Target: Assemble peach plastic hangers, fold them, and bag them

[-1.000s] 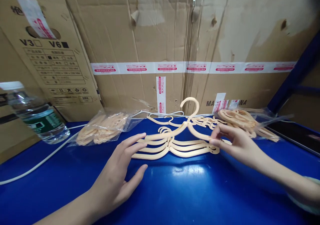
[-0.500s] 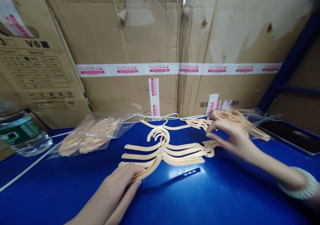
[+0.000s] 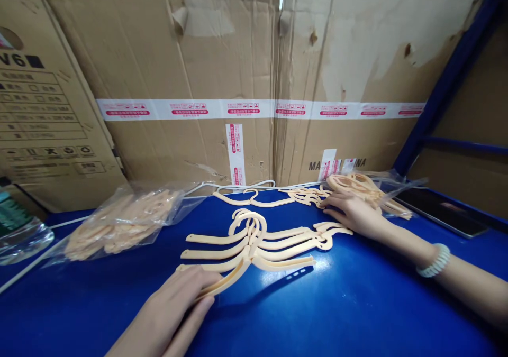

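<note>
Several peach plastic hangers (image 3: 257, 240) lie fanned in a stack on the blue table (image 3: 337, 304). My left hand (image 3: 178, 309) is closed on the left arm of the nearest hanger (image 3: 226, 283), fingers above it and thumb beside it. My right hand (image 3: 353, 211), with a bead bracelet on the wrist, stretches to the far right. Its fingers are extended and lie on a small heap of loose hangers (image 3: 307, 194) beside an open clear bag of hangers (image 3: 369, 186). One single hanger (image 3: 246, 199) lies behind the stack.
A second clear bag of hangers (image 3: 119, 222) lies at the left, with a water bottle (image 3: 16, 230) and a white cable (image 3: 35, 262) beyond it. Taped cardboard boxes (image 3: 238, 82) wall off the back. A dark tablet (image 3: 440, 211) and a blue post (image 3: 448, 76) stand at the right.
The hanger held up over the stack now lies on it. My left hand slid to the nearest hanger's left arm and closed on it. My right hand left the stack and reached the far loose hangers.
</note>
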### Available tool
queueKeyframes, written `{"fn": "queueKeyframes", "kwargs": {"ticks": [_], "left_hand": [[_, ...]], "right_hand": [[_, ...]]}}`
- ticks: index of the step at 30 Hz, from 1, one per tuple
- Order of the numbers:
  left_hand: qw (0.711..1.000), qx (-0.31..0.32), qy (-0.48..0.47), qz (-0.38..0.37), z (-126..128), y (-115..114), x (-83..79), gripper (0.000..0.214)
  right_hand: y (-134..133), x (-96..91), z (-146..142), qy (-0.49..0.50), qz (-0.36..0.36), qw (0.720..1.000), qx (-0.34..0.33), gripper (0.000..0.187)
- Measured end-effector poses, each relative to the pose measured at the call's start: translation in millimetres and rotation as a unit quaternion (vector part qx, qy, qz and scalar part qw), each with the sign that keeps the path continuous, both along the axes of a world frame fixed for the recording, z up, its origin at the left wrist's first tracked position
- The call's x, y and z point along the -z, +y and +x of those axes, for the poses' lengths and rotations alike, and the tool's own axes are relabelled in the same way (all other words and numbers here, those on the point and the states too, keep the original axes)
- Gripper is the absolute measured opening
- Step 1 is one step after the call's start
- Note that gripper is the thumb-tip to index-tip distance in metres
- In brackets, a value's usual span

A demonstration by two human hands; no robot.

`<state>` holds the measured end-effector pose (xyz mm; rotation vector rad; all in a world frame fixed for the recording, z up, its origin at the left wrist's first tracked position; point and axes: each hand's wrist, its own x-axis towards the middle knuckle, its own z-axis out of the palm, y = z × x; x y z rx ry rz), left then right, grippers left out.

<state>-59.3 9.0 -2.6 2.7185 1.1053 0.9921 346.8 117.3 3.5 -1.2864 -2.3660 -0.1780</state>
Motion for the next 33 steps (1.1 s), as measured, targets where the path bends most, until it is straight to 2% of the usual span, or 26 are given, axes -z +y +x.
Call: {"fn": "queueKeyframes", "kwargs": {"ticks": [4,9,12,17,19,21,23,25,28,33], "left_hand": [[0.999,-0.023,-0.008,-0.044,-1,0,3.9,0.023],[0.997,-0.038,0.009,-0.064,-3,-2,3.4,0.023],[0.998,-0.027,0.02,-0.06,-5,-2,-0.1,0.024],[0.995,-0.041,0.04,-0.079,-7,-3,-2.1,0.026],[0.994,-0.039,0.049,-0.093,-9,-3,-1.6,0.027],[0.993,-0.036,0.052,-0.102,-10,-3,-1.1,0.028],[0.993,-0.036,0.048,-0.106,-11,-2,-0.6,0.028],[0.992,-0.035,0.045,-0.111,-11,-2,0.3,0.028],[0.991,-0.049,0.031,-0.122,-10,-3,3.1,0.028],[0.991,-0.056,-0.005,-0.117,-7,-5,9.2,0.026]], "right_hand": [[2,3.4,3,0.042,-0.025,0.998,0.029,0.012],[0,4.6,5,0.104,-0.044,0.992,0.054,0.017],[-2,-0.1,7,0.133,-0.031,0.988,0.065,0.028],[-10,-14.4,7,0.177,0.003,0.981,0.077,0.028],[-16,-19.6,1,0.214,-0.033,0.974,0.07,0.032],[-26,-23.7,-9,0.302,-0.123,0.944,0.043,0.035],[-37,-27.1,-23,0.396,-0.237,0.887,0.005,0.038],[-47,-29.7,-36,0.43,-0.32,0.844,-0.024,0.036],[-58,-31.6,-49,0.424,-0.381,0.82,-0.051,0.032],[-64,-28.6,-56,0.44,-0.409,0.797,-0.067,0.03]]}}
